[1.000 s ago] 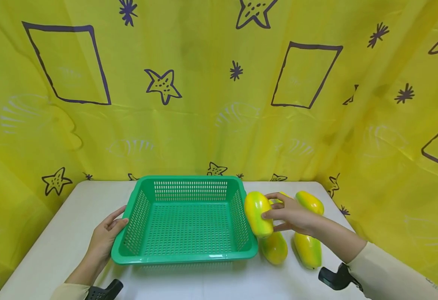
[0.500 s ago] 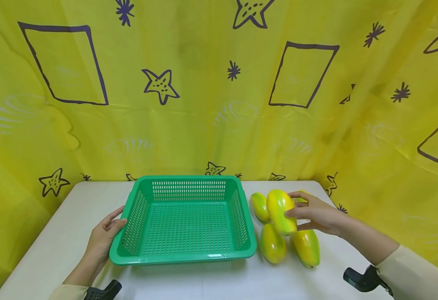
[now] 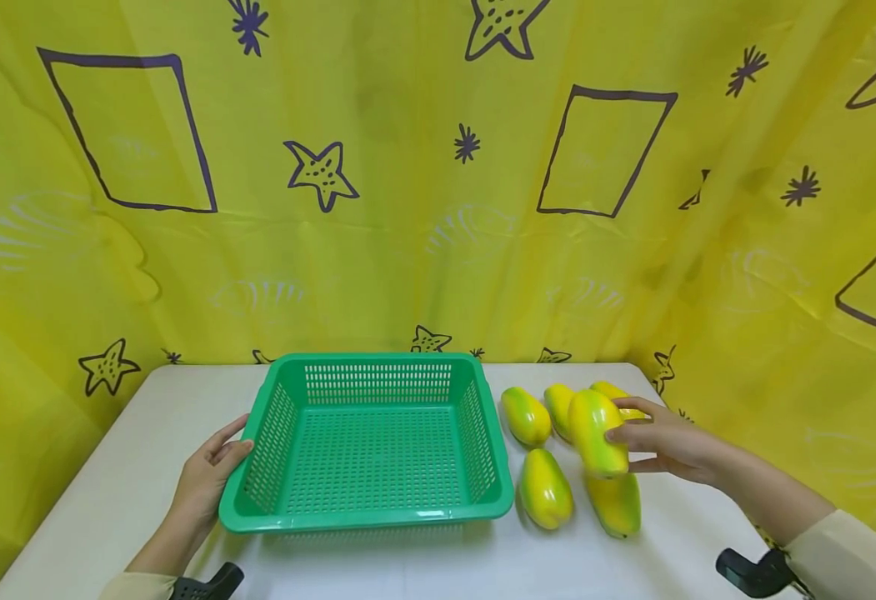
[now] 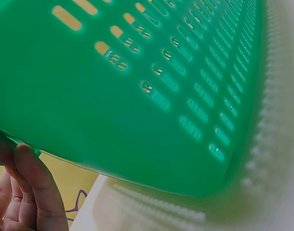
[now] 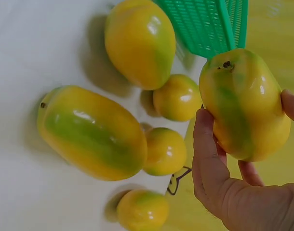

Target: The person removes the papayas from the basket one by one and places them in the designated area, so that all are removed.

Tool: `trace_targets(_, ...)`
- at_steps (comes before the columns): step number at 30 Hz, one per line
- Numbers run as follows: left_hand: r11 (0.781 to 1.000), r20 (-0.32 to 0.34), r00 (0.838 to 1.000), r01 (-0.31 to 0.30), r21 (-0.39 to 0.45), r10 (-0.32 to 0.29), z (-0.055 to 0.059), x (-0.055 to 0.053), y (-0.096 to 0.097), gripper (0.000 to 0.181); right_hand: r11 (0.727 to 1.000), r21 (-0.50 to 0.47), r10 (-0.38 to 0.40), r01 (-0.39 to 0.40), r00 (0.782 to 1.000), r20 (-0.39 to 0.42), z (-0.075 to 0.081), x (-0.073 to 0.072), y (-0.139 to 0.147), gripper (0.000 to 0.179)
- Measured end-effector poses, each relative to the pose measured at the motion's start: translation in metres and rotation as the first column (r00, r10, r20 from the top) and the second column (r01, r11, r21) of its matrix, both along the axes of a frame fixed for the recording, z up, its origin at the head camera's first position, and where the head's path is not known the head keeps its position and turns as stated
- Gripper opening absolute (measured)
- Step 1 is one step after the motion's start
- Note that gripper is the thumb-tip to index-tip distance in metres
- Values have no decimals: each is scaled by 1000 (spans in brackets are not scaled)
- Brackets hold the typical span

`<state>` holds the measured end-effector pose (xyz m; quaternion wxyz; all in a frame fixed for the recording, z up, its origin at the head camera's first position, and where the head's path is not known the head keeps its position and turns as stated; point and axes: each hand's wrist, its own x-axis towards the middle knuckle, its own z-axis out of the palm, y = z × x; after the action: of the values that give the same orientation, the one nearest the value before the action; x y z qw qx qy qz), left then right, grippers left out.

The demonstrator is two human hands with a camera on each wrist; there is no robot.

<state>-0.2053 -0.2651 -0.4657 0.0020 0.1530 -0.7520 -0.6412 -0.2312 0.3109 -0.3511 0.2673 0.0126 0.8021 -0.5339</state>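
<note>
My left hand [image 3: 203, 482] grips the left rim of a green plastic basket [image 3: 366, 522], thumb on top. In the left wrist view its curled fingers [image 4: 38, 185] show at the edge of the basket's slotted wall [image 4: 89, 106]. The basket has nothing in it. My right hand [image 3: 668, 440] holds a glossy yellow-green papaya [image 3: 598, 435] right of the basket, thumb on one side and fingers on the other. The right wrist view shows this held papaya [image 5: 246, 108] raised above the others, its dark stem end facing the camera.
Several more papayas lie on the white table [image 3: 438, 567] to the basket's right, among them one nearby papaya [image 3: 546, 490], a back papaya [image 3: 525, 417] and one partly hidden below the held fruit [image 3: 615, 507]. A yellow patterned curtain [image 3: 400, 250] hangs behind and beside the table.
My right hand has carried the papaya rightward, away from the basket's right rim, uncovering papayas behind it. The left hand keeps its hold on the basket.
</note>
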Motion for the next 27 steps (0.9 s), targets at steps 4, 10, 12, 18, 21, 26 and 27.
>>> trace_targets(4,1000,-13,1000,2,11,-2,0,1,0,64,1000,-6,-21,21,1000,8,-2,2,11,88)
trace_targets(10,1000,-19,1000,2,25,-1,0,1,0,65,999,1,-54,54,998,26,-6,2,27,89)
trace_targets(12,1000,-19,1000,1,31,0,0,1,0,65,997,4,-80,80,996,43,-8,2,32,88)
trace_targets(18,999,-20,1000,-3,37,4,-1,1,0,65,995,28,-102,100,993,63,-14,2,48,88)
trace_targets(21,1000,-20,1000,-2,31,3,-1,1,0,65,994,25,-106,105,992,68,-18,3,57,87)
trace_targets(26,1000,-16,1000,0,25,0,0,0,0,65,992,21,-128,127,989,78,-21,7,72,90)
trace_targets(27,1000,-16,1000,0,23,0,0,0,0,65,991,22,-133,132,988,80,-22,7,75,91)
